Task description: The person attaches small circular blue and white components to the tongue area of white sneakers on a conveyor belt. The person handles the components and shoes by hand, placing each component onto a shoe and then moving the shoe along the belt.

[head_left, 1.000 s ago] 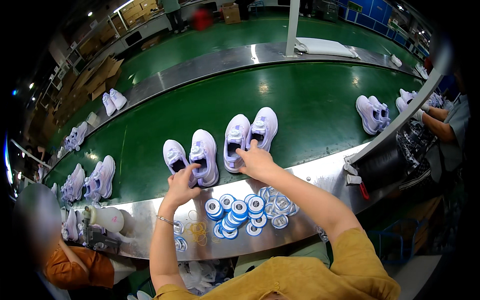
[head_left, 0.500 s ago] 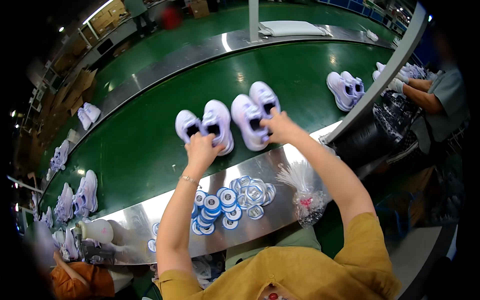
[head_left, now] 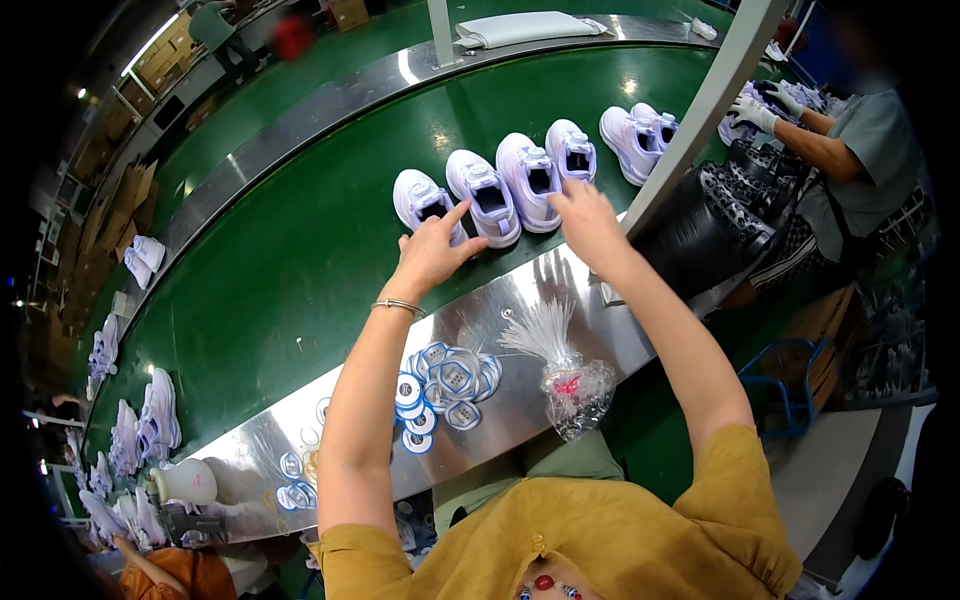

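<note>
Two pairs of white sneakers lie side by side on the green conveyor belt (head_left: 300, 260). My left hand (head_left: 432, 250) rests with spread fingers against the heel of the left pair (head_left: 455, 200). My right hand (head_left: 582, 215) hovers open just behind the heels of the right pair (head_left: 545, 165), touching or nearly touching them. Neither hand grips anything. A thin bracelet circles my left wrist.
On the steel ledge (head_left: 520, 290) lie a heap of round blue-and-white tags (head_left: 445, 385) and a clear bag of plastic fasteners (head_left: 570, 385). Another white pair (head_left: 635, 135) travels farther right. A person in grey with white gloves (head_left: 755, 110) works at right. More sneakers (head_left: 140, 425) wait at left.
The two pairs have travelled rightward on the belt and my view has followed them. Both hands stay at the heels, now with fingers looser and more spread.
</note>
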Demonstrator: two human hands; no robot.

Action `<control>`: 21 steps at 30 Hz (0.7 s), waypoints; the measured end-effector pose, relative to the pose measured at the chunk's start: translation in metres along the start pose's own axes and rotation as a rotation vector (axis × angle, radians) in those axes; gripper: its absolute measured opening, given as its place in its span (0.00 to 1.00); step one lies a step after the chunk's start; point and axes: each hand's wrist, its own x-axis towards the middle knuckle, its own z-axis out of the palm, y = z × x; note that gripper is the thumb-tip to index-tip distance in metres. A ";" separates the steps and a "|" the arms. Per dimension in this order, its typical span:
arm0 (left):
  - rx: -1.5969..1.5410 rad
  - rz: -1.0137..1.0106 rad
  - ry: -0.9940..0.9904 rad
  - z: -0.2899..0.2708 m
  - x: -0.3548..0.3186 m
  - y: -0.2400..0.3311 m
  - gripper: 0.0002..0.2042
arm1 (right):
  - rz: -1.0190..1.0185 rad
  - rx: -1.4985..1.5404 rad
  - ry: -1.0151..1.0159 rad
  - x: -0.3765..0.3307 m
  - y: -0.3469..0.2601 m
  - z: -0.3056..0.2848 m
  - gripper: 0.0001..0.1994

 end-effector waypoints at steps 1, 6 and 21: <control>0.091 -0.003 0.015 0.001 0.000 0.011 0.31 | 0.004 0.110 -0.001 -0.013 -0.004 0.006 0.10; 0.278 -0.172 0.079 0.031 0.014 0.051 0.34 | 0.013 0.495 0.098 -0.050 -0.043 -0.002 0.05; 0.485 -0.490 0.080 -0.079 -0.156 -0.152 0.20 | 0.045 0.562 -0.206 -0.110 -0.034 -0.012 0.08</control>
